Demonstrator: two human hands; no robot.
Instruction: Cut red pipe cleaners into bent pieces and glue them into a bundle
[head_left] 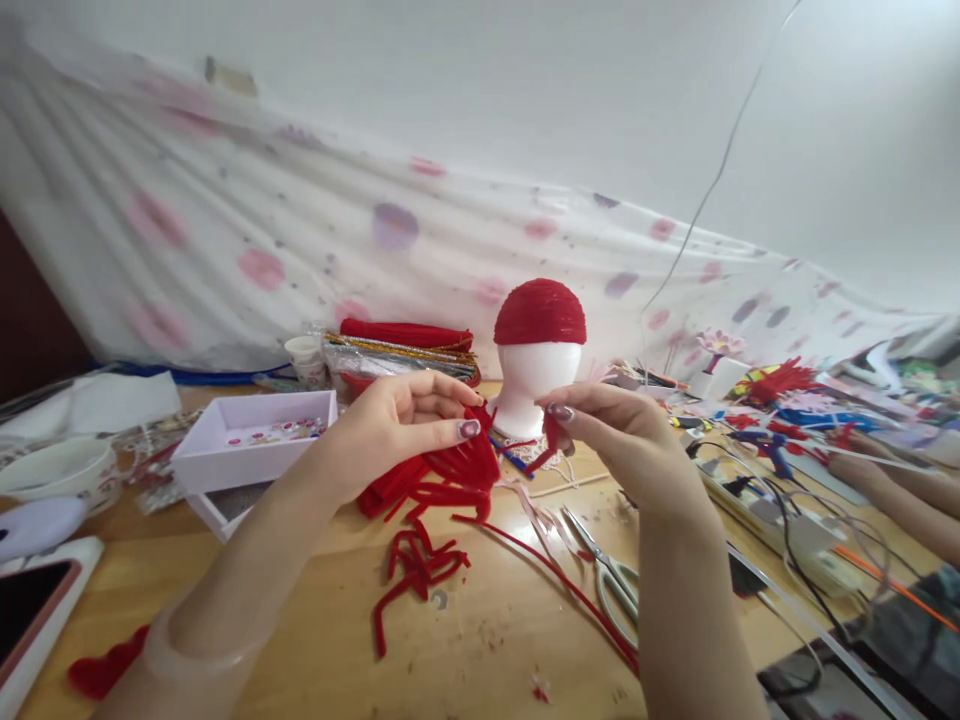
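My left hand (pixel 397 425) is closed in a pinch over a heap of bent red pipe cleaners (pixel 457 465), with red fuzzy strands at its fingertips. Across from it, my right hand (pixel 607 430) pinches a short red pipe cleaner (pixel 547 443) between thumb and fingers. Behind the hands stands a white foam head (pixel 532 375) whose top is wrapped in a red cap (pixel 540 312). Loose cut red pieces (pixel 420 565) lie on the wooden table (pixel 480 650). One long red pipe cleaner (pixel 555 575) runs toward my right forearm, beside scissors (pixel 611 575).
A white box (pixel 255 430) with small gems stands at left, near a paper bowl (pixel 64 470) and a tablet (pixel 45 620). Bundled pipe cleaners (pixel 405 350) lie at the back. To the right are a power strip (pixel 780 530), cables, a blue glue gun (pixel 772 447) and another person's arms (pixel 892 480).
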